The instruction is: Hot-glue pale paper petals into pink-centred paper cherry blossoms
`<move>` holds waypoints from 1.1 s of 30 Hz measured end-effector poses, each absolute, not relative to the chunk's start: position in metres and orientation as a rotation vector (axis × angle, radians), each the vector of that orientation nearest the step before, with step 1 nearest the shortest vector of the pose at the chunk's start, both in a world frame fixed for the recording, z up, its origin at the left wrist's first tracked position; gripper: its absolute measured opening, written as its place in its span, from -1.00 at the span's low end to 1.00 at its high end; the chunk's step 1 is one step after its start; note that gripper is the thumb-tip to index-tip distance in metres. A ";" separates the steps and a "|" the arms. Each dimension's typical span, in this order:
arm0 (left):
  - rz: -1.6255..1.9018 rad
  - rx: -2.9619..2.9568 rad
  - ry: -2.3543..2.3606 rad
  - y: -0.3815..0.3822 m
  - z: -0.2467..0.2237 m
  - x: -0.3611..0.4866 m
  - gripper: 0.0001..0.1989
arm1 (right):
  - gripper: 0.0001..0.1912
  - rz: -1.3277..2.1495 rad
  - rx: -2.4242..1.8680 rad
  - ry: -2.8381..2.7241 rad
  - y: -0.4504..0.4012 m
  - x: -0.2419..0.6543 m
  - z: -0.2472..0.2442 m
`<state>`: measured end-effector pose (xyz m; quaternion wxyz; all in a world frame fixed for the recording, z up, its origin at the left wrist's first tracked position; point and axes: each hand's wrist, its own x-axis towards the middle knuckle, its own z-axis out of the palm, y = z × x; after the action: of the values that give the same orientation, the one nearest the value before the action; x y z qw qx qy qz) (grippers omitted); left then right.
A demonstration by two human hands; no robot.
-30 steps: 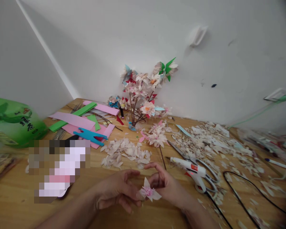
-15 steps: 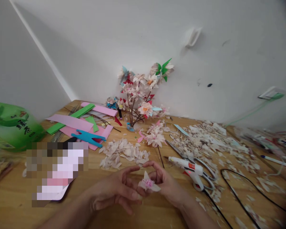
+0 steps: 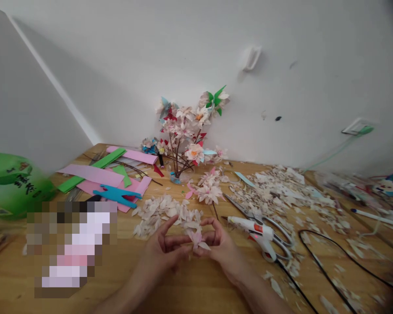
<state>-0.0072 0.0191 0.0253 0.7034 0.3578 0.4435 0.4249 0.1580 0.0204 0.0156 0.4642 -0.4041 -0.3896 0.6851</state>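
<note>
The left hand (image 3: 162, 250) and the right hand (image 3: 221, 246) meet above a pale wooden tabletop (image 3: 124, 266), both grasping a small pink-and-white paper flower (image 3: 197, 240) between them. The left hand's fingers (image 3: 173, 220) are spread and bent, with the index raised, while the right hand's fingers (image 3: 212, 222) curl over the flower from the other side. Just beyond the fingertips lies a loose heap of pale pink paper petals (image 3: 163, 216), with a larger paper blossom on a thin dark stem (image 3: 209, 194) past the right fingers. To the right of those fingers sit a white-and-red hot glue gun (image 3: 253, 229) and long-bladed silver scissors (image 3: 278, 233), near a black cable (image 3: 327, 257). Far ahead of the fingers, a branch bouquet of paper flowers (image 3: 183, 139) stands against the white wall — ahead and to the left lie strips of pink and green card (image 3: 91, 174) and a blue paper cutout (image 3: 116, 195).
</note>
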 end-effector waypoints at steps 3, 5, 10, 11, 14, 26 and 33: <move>0.940 0.762 0.992 0.017 0.025 -0.006 0.03 | -0.39 1.613 -1.025 -0.982 0.022 0.157 0.011; 0.951 0.740 0.978 0.016 0.024 -0.005 0.07 | -0.39 1.550 -1.049 -0.996 0.023 0.157 0.009; 0.982 0.737 0.979 0.012 0.020 -0.001 0.12 | -0.52 1.322 -1.188 -1.135 0.018 0.155 0.015; 0.990 0.746 0.988 0.011 0.020 -0.001 0.12 | -0.55 1.274 -1.220 -1.176 0.017 0.155 0.017; 1.020 0.784 1.007 0.008 0.017 0.002 0.09 | -0.59 1.200 -1.275 -1.248 0.014 0.157 0.021; 1.076 0.859 1.024 0.001 0.014 0.006 0.03 | -0.65 1.129 -1.348 -1.306 0.014 0.157 0.025; 1.081 0.932 0.988 0.000 0.008 0.005 0.01 | -0.72 0.846 -1.324 -1.506 0.012 0.161 0.018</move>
<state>0.0050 0.0001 0.0080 0.6464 0.4096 0.4344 0.4750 0.1606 0.0124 0.0178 0.4642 -0.5387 -0.6129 0.3444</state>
